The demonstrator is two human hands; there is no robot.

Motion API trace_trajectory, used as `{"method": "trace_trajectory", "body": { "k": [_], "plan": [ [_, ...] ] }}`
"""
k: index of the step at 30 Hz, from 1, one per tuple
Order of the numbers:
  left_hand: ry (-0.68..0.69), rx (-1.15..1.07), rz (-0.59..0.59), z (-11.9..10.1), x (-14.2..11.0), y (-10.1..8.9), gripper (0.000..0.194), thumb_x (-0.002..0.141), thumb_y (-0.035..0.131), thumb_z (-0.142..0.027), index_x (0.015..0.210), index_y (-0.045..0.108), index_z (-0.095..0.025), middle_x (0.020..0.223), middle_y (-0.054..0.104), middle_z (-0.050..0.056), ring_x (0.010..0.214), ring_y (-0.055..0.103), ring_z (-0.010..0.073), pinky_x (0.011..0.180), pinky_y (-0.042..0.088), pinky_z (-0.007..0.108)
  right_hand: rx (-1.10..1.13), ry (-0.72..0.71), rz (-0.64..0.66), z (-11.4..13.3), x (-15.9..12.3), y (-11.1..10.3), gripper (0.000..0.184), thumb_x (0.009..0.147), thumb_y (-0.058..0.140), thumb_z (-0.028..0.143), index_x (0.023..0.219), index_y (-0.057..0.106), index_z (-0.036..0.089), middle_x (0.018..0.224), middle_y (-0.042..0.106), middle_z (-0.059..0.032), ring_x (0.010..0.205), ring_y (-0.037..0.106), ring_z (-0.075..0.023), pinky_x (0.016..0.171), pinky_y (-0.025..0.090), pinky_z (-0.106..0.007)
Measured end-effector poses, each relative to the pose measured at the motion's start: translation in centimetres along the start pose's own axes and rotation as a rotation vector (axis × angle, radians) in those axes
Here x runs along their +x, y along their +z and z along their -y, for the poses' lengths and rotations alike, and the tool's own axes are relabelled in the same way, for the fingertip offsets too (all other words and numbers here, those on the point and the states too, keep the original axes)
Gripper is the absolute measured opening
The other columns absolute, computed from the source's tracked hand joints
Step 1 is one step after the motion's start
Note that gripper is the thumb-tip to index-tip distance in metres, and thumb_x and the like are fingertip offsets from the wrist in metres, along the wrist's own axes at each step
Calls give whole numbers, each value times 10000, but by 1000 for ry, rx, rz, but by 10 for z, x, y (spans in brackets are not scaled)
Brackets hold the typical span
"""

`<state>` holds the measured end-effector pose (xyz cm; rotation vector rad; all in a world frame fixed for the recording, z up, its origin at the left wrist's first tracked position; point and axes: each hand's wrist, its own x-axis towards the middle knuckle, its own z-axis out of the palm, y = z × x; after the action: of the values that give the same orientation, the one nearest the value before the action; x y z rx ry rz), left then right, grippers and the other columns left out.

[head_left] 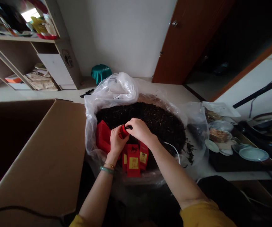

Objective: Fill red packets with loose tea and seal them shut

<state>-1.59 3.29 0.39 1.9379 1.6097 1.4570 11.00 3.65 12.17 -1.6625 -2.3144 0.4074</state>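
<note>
My left hand (116, 140) and my right hand (138, 129) are both closed around a small red packet (123, 131), held above a large clear plastic bag (113, 91) full of dark loose tea leaves (155, 121). My right fingers pinch the packet's top edge. Several upright red packets with yellow labels (134, 160) stand at the near edge of the bag, just below my hands. A red scoop-like container (103, 136) lies in the leaves left of my left hand. A green bangle and a thin gold bracelet sit on my left wrist.
An open cardboard box (43, 157) stands at the left. A dark tray with plates and bowls (242, 151) sits at the right. A wooden shelf unit (32, 60) and a green stool (101, 72) stand by the far wall, beside a brown door (188, 37).
</note>
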Motion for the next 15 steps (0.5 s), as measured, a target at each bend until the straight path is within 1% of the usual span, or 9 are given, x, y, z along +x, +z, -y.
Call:
{"method": "trace_trajectory", "body": {
  "k": [3, 5, 7, 8, 10, 12, 13, 14, 15],
  "plan": [
    [6, 1, -4, 2, -1, 1, 524, 597, 740, -158, 1097, 590, -200, 1023, 673, 73, 954, 614, 249, 834, 507, 381, 62, 17, -93, 5, 0, 8, 188, 826, 583, 145, 987, 674, 183, 1041, 578, -69, 903, 598, -160, 836, 454, -253],
    [-1, -1, -10, 3, -1, 2, 522, 594, 747, -163, 1091, 592, -195, 1012, 675, 75, 954, 616, 251, 834, 510, 381, 169, 0, -161, 6, 1, 14, 187, 855, 556, 170, 1017, 649, 179, 1041, 578, -70, 916, 598, -154, 864, 455, -258],
    [-10, -9, -13, 4, -1, 3, 518, 594, 754, -177, 1087, 595, -193, 1005, 673, 77, 955, 617, 252, 839, 511, 384, 330, -34, -225, 2, 4, 19, 214, 914, 470, 220, 1058, 625, 185, 1033, 610, -67, 955, 600, -153, 898, 452, -267],
    [-15, -14, -19, 4, -1, 3, 517, 598, 756, -188, 1090, 596, -193, 1005, 670, 78, 957, 617, 252, 843, 511, 386, 416, -36, -253, -3, 7, 22, 256, 944, 404, 246, 1083, 611, 192, 1041, 626, -66, 969, 601, -151, 895, 459, -270],
    [-36, -28, -46, 4, 0, 2, 514, 623, 744, -210, 1113, 590, -196, 1017, 659, 79, 968, 616, 248, 857, 511, 389, 560, 11, -292, -15, 13, 28, 365, 980, 262, 282, 1152, 575, 207, 1082, 641, -66, 979, 607, -150, 851, 489, -276],
    [-62, -50, -97, 3, 2, 0, 511, 654, 719, -219, 1144, 581, -197, 1046, 637, 80, 985, 609, 237, 875, 509, 381, 612, 116, -291, -30, 21, 38, 433, 984, 179, 281, 1202, 546, 207, 1107, 644, -74, 962, 617, -153, 801, 513, -283],
    [-75, -61, -129, 3, 3, -2, 513, 664, 709, -216, 1159, 577, -196, 1061, 620, 81, 997, 604, 231, 886, 506, 373, 585, 159, -271, -37, 24, 44, 425, 980, 193, 261, 1208, 547, 205, 1108, 647, -75, 972, 617, -155, 821, 510, -292],
    [-87, -70, -160, 3, 3, -3, 522, 666, 702, -210, 1172, 575, -196, 1075, 600, 81, 1007, 597, 225, 892, 504, 363, 520, 178, -230, -42, 27, 50, 386, 966, 255, 230, 1202, 559, 196, 1115, 649, -80, 998, 612, -158, 871, 492, -303],
    [-99, -77, -188, 2, 4, -4, 536, 662, 699, -203, 1183, 573, -195, 1088, 577, 83, 1012, 590, 220, 891, 506, 351, 435, 174, -157, -47, 30, 58, 341, 933, 357, 196, 1201, 568, 180, 1138, 643, -90, 1033, 603, -165, 920, 466, -307]
  ]
}}
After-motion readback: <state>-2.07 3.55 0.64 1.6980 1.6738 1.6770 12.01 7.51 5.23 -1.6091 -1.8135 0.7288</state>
